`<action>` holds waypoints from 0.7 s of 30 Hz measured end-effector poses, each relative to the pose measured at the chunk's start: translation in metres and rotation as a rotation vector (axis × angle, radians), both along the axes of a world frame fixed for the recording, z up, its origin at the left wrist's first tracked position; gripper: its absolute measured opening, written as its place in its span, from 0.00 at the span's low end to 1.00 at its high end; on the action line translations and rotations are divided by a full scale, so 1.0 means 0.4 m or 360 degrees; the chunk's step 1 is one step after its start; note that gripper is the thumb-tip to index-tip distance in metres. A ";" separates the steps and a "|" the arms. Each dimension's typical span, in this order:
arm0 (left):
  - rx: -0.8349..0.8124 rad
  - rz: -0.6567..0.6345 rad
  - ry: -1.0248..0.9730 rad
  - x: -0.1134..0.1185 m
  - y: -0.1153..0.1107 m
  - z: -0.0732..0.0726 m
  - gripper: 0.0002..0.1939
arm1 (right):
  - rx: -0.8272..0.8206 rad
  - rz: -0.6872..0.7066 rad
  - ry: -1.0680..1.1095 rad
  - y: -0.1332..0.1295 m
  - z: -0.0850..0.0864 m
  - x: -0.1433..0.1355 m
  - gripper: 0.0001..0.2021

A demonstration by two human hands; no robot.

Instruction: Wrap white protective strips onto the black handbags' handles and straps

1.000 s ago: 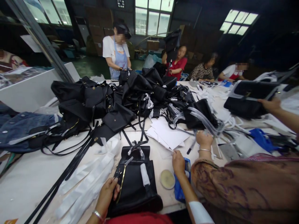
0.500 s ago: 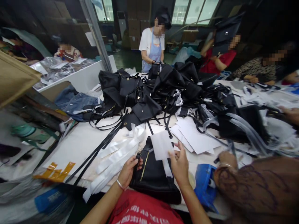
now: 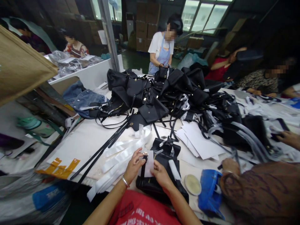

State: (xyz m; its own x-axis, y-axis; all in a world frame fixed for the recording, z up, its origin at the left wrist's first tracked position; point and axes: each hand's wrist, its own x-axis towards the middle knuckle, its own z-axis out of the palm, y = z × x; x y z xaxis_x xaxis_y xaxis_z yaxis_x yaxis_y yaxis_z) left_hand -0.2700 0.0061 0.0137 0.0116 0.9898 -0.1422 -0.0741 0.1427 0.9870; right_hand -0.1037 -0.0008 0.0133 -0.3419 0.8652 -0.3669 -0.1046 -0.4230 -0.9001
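A black bag point(image 3: 161, 186) lies at the table's front edge, right before me. My left hand point(image 3: 135, 165) pinches a black buckled strap point(image 3: 143, 168) over the bag's left side. Behind that strap is a small white sheet point(image 3: 149, 164), its lower right edge pinched by my right hand point(image 3: 161, 175). A white strip point(image 3: 174, 169) rests on the bag's right part. Left of the bag, long white strips point(image 3: 119, 159) lie in a loose bundle.
Black bags point(image 3: 152, 111) are heaped across the table's middle. White sheets point(image 3: 201, 143), a round tin point(image 3: 192, 184) and a blue container point(image 3: 209, 190) lie to the right. A co-worker's arm point(image 3: 257, 187) reaches in there. Another person point(image 3: 161, 51) stands behind the heap.
The white sheet has moved left and down, from above the bag to behind the strap. My right hand has moved left with it, near my left hand. The view has shifted.
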 end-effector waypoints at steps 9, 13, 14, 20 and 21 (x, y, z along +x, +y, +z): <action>-0.0100 -0.0013 -0.0152 -0.029 0.039 -0.017 0.27 | -0.0088 -0.0074 0.0088 0.015 -0.009 -0.031 0.22; -0.0261 0.0070 -0.0201 -0.038 0.047 -0.033 0.36 | -0.0098 -0.0016 0.0106 0.015 -0.016 -0.035 0.20; -0.0247 0.0105 -0.0166 -0.040 0.049 -0.034 0.36 | -0.0092 -0.0015 0.0119 0.017 -0.015 -0.036 0.20; -0.0032 0.0057 0.0050 -0.041 0.059 -0.014 0.41 | 0.0132 -0.0263 -0.0107 0.069 0.008 -0.054 0.28; -0.0010 0.0017 0.0094 -0.039 0.060 -0.010 0.42 | 0.0225 -0.0287 -0.0241 0.081 0.013 -0.059 0.29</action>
State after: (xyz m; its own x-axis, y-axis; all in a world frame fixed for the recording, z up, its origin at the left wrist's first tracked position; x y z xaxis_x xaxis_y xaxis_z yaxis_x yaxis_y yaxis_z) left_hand -0.2858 0.0303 0.0097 -0.0078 0.9889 -0.1483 -0.0176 0.1482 0.9888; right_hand -0.1273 0.0316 0.0185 -0.1284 0.9532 -0.2736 -0.0265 -0.2791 -0.9599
